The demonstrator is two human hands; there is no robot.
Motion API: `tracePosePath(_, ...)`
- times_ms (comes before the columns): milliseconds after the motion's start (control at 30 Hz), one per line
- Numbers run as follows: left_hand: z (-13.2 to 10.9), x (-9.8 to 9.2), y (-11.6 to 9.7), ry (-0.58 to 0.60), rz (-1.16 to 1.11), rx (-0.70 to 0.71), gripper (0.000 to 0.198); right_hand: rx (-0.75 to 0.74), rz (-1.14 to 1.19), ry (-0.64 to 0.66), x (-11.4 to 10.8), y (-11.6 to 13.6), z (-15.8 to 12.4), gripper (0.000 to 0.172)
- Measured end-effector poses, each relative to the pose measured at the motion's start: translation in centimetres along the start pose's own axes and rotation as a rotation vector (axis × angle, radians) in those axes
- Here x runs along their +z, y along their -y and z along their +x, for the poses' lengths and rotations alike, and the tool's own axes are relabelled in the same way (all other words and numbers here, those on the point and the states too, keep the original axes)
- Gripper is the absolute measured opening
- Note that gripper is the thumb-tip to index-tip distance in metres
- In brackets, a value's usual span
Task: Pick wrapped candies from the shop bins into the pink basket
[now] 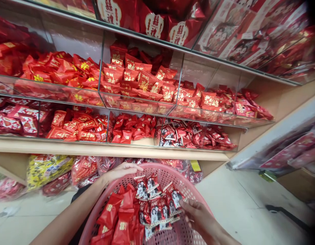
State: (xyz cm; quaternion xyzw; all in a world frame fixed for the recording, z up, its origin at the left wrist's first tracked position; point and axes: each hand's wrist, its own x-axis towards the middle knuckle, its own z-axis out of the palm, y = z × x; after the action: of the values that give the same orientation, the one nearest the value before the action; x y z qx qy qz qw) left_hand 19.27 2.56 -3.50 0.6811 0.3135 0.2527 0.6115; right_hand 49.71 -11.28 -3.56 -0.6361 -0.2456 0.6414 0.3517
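Note:
A pink perforated plastic basket (198, 195) is in front of me at the bottom of the view. My left hand (124, 171) lies over its far left rim, fingers stretched out and together, the thumb hidden. Inside the basket, my right hand (199, 216) has its thumb and fingers closed at the edge of a small red candy packet (176, 197) printed with a white-and-black couple. Several like packets (154, 212) lie beside it in the middle. Plain red packets with gold characters (123, 224) fill the basket's left side.
Wooden shelves with clear dividers stand ahead, full of red packets (147, 81). Couple-printed packets (172, 134) sit in a lower compartment. Beneath the bottom shelf board (172, 154) are bulging bags, among them a yellow bag (49, 172). Tiled floor (239, 200) shows at right.

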Motion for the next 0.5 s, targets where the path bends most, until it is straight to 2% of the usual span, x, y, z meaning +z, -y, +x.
tracePosePath(167,0.0,0.2,-0.3,-0.005,-0.001,0.017,0.029,0.113,0.057,-0.059,-0.7,-2.0,0.4,0.031)
tracePosePath(500,-0.5,0.6,-1.5,-0.037,-0.007,0.006,0.028,0.17,0.119,-0.121,1.8,-2.8,0.9,0.022)
